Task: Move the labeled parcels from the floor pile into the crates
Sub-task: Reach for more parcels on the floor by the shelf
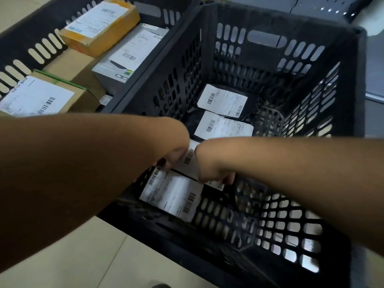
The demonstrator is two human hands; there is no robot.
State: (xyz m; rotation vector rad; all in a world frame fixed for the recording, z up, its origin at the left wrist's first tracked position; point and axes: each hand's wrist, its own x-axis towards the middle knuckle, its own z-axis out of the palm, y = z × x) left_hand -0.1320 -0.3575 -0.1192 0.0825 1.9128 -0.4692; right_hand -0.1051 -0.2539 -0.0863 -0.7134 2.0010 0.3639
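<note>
Both my arms reach down into a black slotted crate (351, 84). My left hand (174, 156) and my right hand (209, 169) grip the two ends of a black parcel with a white barcode label (190, 161), held low inside the crate. Under it lies another labeled black parcel (172, 194) against the near wall. Two more labeled black parcels (223, 100) (224, 126) lie flat on the crate floor further back. My fingers are mostly hidden behind the wrists.
A second black crate (41, 44) on the left holds cardboard boxes: an orange-taped box (99, 26), a grey retail box (128, 57) and a brown box with a label (35, 98). Pale floor tiles (83, 256) show in front.
</note>
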